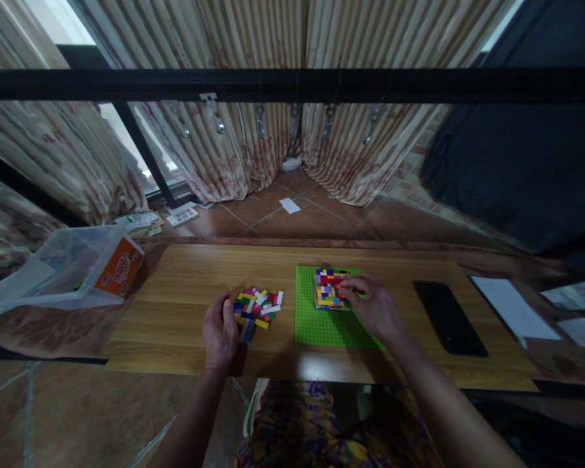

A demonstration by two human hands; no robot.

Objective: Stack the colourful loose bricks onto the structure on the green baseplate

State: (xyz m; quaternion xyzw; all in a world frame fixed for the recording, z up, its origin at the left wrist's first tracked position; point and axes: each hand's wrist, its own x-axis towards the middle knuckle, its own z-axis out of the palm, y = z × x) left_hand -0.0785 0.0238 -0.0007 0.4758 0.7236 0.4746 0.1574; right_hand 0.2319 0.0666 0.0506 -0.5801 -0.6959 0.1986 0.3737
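Note:
A block of multicoloured toy bricks (325, 296) stands on a green baseplate (307, 328). At its right side is my right hand (368, 302), thumb and forefinger pinched together over its top. A small toy brick seems to be between those fingertips, mostly hidden by them. To the left of the baseplate, loose toy bricks (260, 305) lie in a heap on the wooden table (175, 292). My left hand (221, 331) rests against the left edge of this heap, its fingers loosely bent and apart from the thumb, with nothing visible in it.
A black phone-like slab (451, 318) lies on the table to the right, near a white sheet (514, 307). Left of the table stands a clear plastic bin (78, 260) with an orange label. A dark bar (292, 85) crosses in front of striped curtains (234, 143).

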